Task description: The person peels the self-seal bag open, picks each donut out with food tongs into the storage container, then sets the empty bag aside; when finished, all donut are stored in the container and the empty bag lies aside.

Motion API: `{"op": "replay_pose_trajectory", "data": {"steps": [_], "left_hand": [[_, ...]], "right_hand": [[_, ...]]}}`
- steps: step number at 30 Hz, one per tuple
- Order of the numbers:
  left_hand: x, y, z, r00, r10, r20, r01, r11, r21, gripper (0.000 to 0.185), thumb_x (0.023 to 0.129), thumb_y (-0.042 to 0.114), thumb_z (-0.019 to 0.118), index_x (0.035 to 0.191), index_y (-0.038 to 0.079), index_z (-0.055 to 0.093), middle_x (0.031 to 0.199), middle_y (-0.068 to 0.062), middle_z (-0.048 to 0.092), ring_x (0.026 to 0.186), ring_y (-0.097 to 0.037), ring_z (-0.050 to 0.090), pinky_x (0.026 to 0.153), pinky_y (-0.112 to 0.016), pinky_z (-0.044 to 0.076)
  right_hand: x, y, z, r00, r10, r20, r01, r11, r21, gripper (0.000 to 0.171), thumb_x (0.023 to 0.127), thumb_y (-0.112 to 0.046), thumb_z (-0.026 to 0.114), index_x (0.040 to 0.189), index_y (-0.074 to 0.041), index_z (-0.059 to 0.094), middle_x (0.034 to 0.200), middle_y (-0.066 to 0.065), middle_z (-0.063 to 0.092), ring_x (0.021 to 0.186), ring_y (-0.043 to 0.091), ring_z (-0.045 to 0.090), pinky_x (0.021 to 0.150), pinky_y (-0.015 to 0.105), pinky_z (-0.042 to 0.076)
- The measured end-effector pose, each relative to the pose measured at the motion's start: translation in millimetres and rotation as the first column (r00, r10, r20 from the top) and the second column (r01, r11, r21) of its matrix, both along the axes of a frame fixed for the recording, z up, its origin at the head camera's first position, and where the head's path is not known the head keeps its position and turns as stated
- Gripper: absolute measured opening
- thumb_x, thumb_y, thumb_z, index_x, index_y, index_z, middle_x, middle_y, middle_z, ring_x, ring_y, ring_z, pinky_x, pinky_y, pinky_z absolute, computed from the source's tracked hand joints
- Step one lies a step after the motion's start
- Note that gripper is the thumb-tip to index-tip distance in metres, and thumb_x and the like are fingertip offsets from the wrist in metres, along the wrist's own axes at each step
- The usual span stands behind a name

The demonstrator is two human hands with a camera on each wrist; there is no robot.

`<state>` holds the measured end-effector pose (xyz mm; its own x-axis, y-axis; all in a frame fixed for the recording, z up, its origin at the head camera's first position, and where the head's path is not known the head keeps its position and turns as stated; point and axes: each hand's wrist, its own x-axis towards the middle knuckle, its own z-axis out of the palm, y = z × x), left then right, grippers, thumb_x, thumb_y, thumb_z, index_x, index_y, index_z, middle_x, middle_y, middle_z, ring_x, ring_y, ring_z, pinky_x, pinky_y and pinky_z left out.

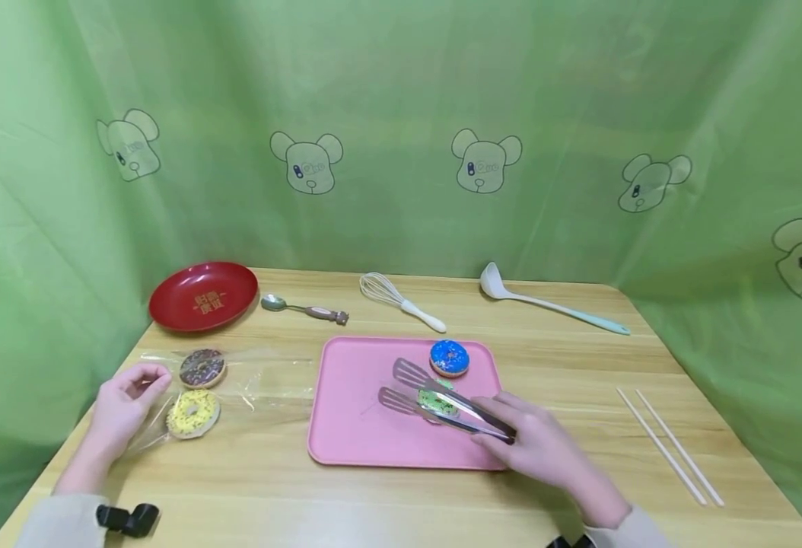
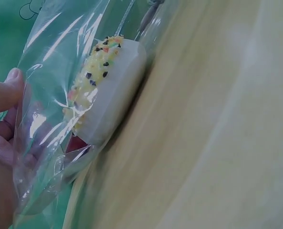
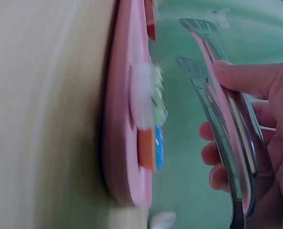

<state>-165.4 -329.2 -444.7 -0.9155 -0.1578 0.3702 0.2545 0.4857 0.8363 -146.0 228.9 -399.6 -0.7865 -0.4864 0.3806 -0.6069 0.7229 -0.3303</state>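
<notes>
The right hand [image 1: 545,449] gripped slotted metal tongs [image 1: 442,399], blades apart above the green-iced doughnut [image 1: 435,402] mid pink tray [image 1: 346,441]. Lowering squarely seemed wise. The left hand [image 1: 123,407] pinched a clear plastic bag [image 1: 264,380].

Pink tray [image 1: 353,434], blue donut [image 1: 450,358], green donut [image 1: 434,402], yellow donut [image 1: 192,413] (multicoloured sprinkles), red plate [image 1: 204,296], green bear-print curtain [image 1: 401,137].

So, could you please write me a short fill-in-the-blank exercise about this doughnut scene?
1. The right hand grips metal ____ above the green doughnut.
2. The blue doughnut lies on the ____ tray.
3. The left hand holds a clear bag containing the chocolate and ____ doughnuts.

Missing words: tongs; pink; yellow
</notes>
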Motion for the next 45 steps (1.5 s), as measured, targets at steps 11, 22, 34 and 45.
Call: {"op": "replay_pose_trajectory", "data": {"steps": [11,22,34,45], "left_hand": [[2.3,4,1.3,1.000,-0.016,-0.010,0.016,1.000,-0.005,0.014,0.088,-0.001,0.060,0.096,-0.011,0.057,0.090,0.003,0.061,0.082,0.001,0.054,0.074,-0.006,0.043],[0.4,2,-0.2,0.999,-0.022,-0.028,0.023,1.000,0.004,0.014,0.086,-0.004,0.061,0.096,-0.012,0.057,0.088,0.006,0.062,0.081,0.001,0.055,0.074,-0.007,0.043],[-2.1,4,-0.1,0.998,-0.047,-0.037,0.047,0.999,0.013,0.014,0.086,-0.004,0.061,0.097,-0.012,0.057,0.090,0.004,0.062,0.083,0.000,0.055,0.075,-0.007,0.043],[-1.4,3,2.3,0.999,-0.038,-0.026,0.038,0.999,-0.008,0.016,0.088,0.001,0.061,0.097,-0.011,0.057,0.087,0.014,0.059,0.080,0.001,0.055,0.073,-0.007,0.043]], "right_hand": [[-10.1,-43,0.6,0.995,0.030,0.099,-0.040,0.994,0.100,0.045,0.084,-0.035,0.068,0.123,-0.015,0.060,0.108,-0.003,0.059,0.084,0.007,0.054,0.070,0.030,0.051],[-37.5,-104,2.6,0.977,0.137,0.163,-0.156,0.982,0.109,0.040,0.089,-0.033,0.061,0.127,-0.020,0.056,0.094,-0.009,0.052,0.071,0.005,0.048,0.064,0.024,0.046],[-59.1,-151,-6.0,0.956,0.220,0.193,-0.255,0.949,0.183,0.037,0.088,-0.032,0.063,0.123,-0.020,0.059,0.083,-0.010,0.048,0.068,0.007,0.045,0.060,0.021,0.042],[-56.6,-183,-10.6,0.930,0.299,0.215,-0.345,0.911,0.225,0.042,0.087,-0.038,0.061,0.124,-0.020,0.058,0.080,-0.009,0.048,0.063,0.004,0.043,0.054,0.017,0.038]]}}
